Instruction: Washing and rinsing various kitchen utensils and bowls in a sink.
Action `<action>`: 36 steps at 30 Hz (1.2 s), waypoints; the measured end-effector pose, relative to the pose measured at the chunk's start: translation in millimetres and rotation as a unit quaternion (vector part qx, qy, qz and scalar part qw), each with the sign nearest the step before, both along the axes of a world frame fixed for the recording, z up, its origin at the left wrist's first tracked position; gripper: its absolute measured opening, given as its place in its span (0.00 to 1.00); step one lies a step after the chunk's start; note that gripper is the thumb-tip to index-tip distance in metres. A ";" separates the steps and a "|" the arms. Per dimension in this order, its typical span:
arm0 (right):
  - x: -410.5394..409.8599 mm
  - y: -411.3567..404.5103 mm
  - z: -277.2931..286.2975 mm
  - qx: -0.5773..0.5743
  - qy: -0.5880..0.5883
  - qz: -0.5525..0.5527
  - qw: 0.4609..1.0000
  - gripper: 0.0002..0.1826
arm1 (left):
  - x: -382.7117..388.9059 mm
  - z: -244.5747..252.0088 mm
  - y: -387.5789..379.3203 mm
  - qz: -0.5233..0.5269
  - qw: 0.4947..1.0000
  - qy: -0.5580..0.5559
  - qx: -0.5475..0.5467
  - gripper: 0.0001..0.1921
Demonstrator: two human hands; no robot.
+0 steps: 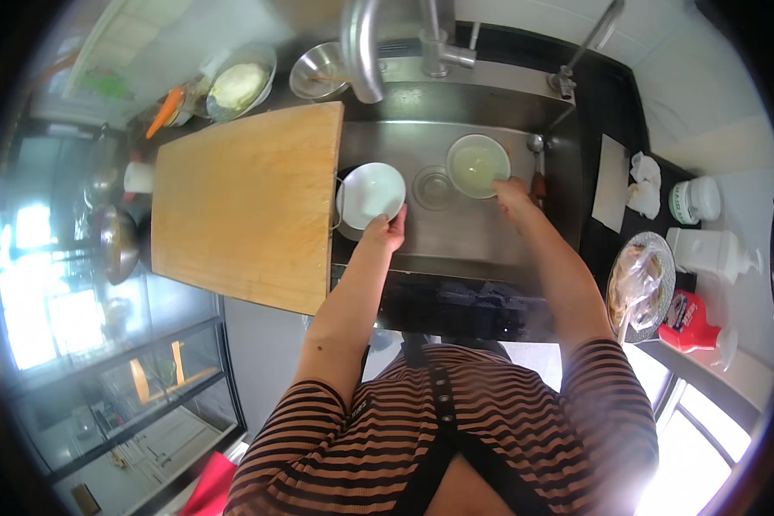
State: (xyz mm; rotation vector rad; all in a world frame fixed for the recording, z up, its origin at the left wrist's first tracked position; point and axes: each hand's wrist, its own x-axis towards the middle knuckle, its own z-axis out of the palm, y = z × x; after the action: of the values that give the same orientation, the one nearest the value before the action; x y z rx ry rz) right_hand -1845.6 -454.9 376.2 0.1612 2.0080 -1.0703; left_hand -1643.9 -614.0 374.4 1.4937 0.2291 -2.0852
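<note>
In the head view my left hand (392, 230) grips the near rim of a white bowl (372, 195), whose inside faces up at the left side of the steel sink (438, 242). My right hand (513, 195) has hold of the near right rim of a second bowl (478, 166), which contains a pale yellowish-green liquid. That bowl is above or on the sink floor, just right of the drain (435, 188); which of the two I cannot tell. The bowls are apart from each other.
A wooden cutting board (245, 206) lies left of the sink. Beyond it are a carrot (166, 113), a bowl with a pale vegetable (240, 85) and a metal bowl (319, 71). The faucet (363, 51) overhangs the sink. A plate (642, 287) and a red bottle (690, 322) stand at right.
</note>
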 end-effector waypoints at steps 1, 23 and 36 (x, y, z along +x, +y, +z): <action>3.4 0.4 4.2 -0.029 -0.009 -0.005 1.000 0.10 | -0.7 -1.9 -1.7 -0.010 1.000 0.002 0.001 0.11; 76.9 -39.0 14.8 -0.275 -0.287 -0.111 0.911 0.16 | -62.7 53.7 59.7 -0.370 0.604 -0.327 -0.625 0.17; 42.6 -32.4 40.8 -0.010 -0.049 -0.074 0.996 0.18 | -63.7 64.7 8.2 -0.617 0.560 -0.181 -0.523 0.12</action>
State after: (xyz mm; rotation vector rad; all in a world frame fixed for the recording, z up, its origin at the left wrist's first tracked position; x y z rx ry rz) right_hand -1803.0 -487.3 417.0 0.3508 1.9202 -1.1517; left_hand -1707.6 -605.9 439.1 1.1414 -2.3887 -1.7511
